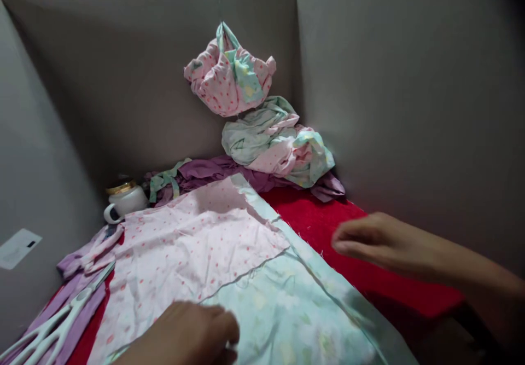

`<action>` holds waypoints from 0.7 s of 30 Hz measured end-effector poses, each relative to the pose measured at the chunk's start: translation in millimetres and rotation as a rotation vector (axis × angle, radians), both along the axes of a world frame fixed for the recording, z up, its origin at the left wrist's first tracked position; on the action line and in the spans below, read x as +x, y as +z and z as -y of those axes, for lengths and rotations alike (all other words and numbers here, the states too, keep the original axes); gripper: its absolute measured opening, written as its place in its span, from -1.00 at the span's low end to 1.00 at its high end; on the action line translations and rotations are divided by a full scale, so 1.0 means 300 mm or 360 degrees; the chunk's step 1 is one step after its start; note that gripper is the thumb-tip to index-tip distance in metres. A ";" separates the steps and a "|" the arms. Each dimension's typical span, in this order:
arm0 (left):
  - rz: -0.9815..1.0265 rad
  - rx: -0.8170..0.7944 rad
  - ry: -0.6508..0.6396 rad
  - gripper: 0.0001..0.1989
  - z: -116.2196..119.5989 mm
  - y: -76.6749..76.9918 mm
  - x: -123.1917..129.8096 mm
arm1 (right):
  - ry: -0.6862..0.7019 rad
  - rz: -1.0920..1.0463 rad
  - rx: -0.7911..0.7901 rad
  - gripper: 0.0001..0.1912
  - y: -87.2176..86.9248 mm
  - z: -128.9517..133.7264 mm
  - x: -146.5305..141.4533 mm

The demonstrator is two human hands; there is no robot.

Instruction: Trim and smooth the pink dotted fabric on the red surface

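A pink dotted fabric piece lies flat on a red mat, sewn or overlapping a pale green patterned fabric. My left hand rests on the fabrics near their seam at the bottom, fingers curled; whether it pinches the cloth I cannot tell. Over the red mat to the right hovers my right hand, fingers together and extended, holding nothing, just beside the green fabric's edge.
White-handled scissors lie at the lower left on purple cloth. A white cup with a gold lid stands at the back left. A bundle of pink and green fabric hangs above another heap. Grey walls enclose the corner.
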State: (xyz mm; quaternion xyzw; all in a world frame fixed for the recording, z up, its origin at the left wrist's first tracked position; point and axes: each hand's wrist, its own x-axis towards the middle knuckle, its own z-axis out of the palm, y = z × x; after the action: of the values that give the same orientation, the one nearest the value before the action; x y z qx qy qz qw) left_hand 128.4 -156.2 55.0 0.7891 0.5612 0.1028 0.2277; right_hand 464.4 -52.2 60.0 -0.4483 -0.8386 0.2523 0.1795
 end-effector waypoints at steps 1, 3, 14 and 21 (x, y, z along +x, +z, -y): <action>-0.0095 0.0053 -0.0033 -0.89 -0.057 0.024 0.024 | -0.0004 -0.0024 0.0049 -0.72 0.029 -0.062 -0.055; -0.0253 0.0280 -0.0010 -0.85 -0.174 0.062 0.049 | -0.0154 -0.0116 0.0096 -0.81 0.039 -0.190 -0.163; -0.0266 0.0969 0.0539 -0.87 -0.795 0.184 -0.010 | -0.0263 -0.0493 -0.0072 -0.80 -0.136 -0.596 -0.459; -0.0020 0.0641 0.0660 -0.87 -0.888 0.059 0.001 | -0.0067 -0.0820 -0.0234 -0.72 -0.126 -0.668 -0.543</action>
State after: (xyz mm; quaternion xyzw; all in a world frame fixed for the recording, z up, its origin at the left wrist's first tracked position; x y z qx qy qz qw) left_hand 128.6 110.1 72.7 0.6874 0.6803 0.2516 0.0372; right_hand 301.5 148.2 22.2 -0.3983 -0.7352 0.4146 0.3591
